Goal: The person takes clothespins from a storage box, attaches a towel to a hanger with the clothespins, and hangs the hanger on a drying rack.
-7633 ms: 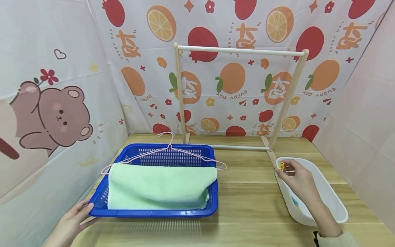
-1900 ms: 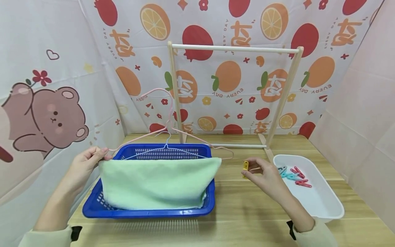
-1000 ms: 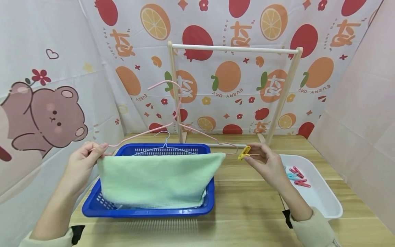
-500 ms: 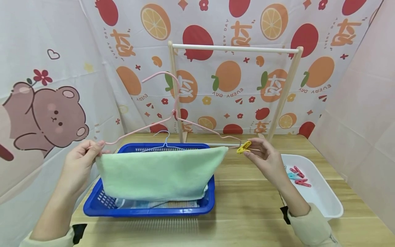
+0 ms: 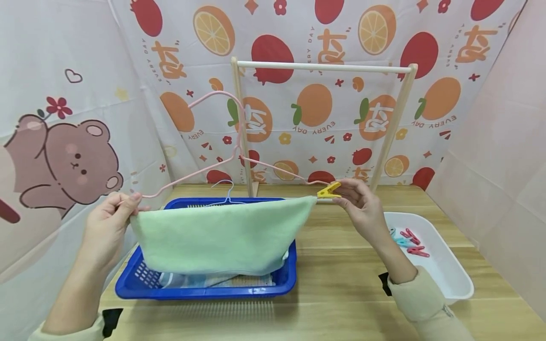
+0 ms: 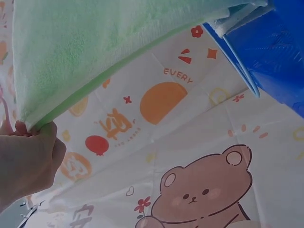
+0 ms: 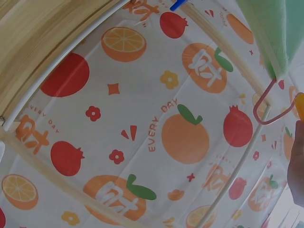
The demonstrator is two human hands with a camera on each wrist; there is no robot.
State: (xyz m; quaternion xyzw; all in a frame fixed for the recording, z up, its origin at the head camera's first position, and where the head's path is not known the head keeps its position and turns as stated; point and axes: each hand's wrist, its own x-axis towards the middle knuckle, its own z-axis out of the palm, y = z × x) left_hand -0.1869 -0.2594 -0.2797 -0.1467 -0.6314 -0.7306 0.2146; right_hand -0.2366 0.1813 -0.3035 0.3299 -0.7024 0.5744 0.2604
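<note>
My left hand [image 5: 106,222] pinches the left corner of a light green towel [image 5: 222,239] together with the end of a pink hanger [image 5: 233,158]. The towel is draped over the hanger's lower bar and hangs above a blue basket [image 5: 204,293]; its right corner slants upward. With thumb and fingers, my right hand [image 5: 362,208] pinches a yellow clothespin [image 5: 328,190] at the hanger's right end, its tip by the towel's right corner. In the right wrist view, the pink hanger end [image 7: 259,114] loops out past the towel, with the clothespin [image 7: 300,105] at the edge.
A blue hanger [image 5: 229,192] and more folded cloth [image 5: 239,280] lie in the basket. Behind stands a wooden rack with a white top rail [image 5: 320,67]. At the right, a white tub [image 5: 443,274] holds several red and teal clothespins [image 5: 417,251].
Earlier, my right hand took the yellow clothespin from the tub. My left hand has lifted hanger and towel from the basket. The clothespin has now moved left and up to the towel's right corner.
</note>
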